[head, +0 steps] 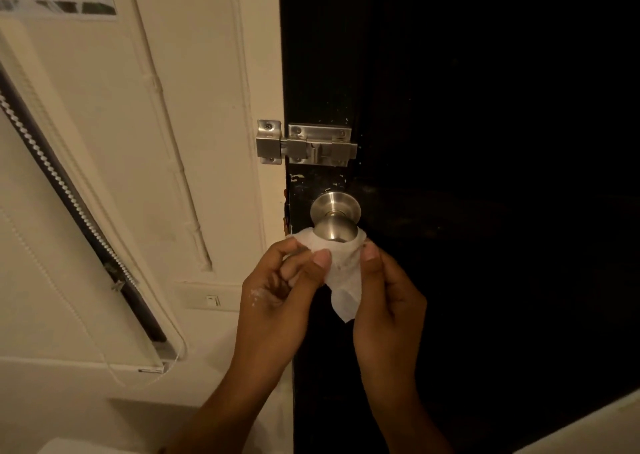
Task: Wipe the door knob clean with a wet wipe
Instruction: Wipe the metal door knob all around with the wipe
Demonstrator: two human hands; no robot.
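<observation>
A round brushed-steel door knob (335, 218) sticks out of the black door (485, 176) near its left edge. A white wet wipe (341, 270) is stretched under and around the knob's front, with one corner hanging down. My left hand (277, 290) pinches the wipe's left side between thumb and fingers. My right hand (388, 297) pinches its right side, thumb on top. Both hands sit just below the knob, and the wipe hides the knob's lower front.
A steel slide bolt (306, 144) spans the door and the cream frame (263, 72) above the knob. A wall switch (213, 300) sits left of my left hand. A window blind (69, 193) with its cord runs down the left wall.
</observation>
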